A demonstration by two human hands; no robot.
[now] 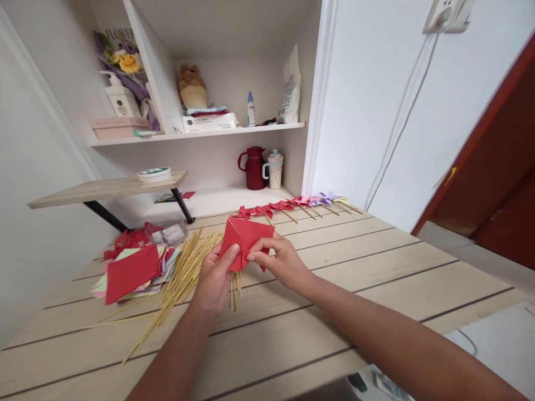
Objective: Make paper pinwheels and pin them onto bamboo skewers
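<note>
Above the middle of the table I hold a red sheet of paper (240, 234) with slits or folds in it. My left hand (214, 278) grips its lower left, thumb on top and fingers hidden behind. With thumb and index finger, my right hand (280, 259) pinches the paper near its centre right. Thin wooden sticks (188, 273) lie in a loose bundle left of my left hand, and a few stick ends show below the paper. A stack of coloured paper squares (131, 273), red on top, lies farther left.
Paper pinwheels on sticks (288, 206) line the table's back edge. A clear plastic box (169, 234) sits behind the stack, near a small raised shelf (112, 188). A red jug (254, 170) and a cup (275, 170) stand in the cabinet.
</note>
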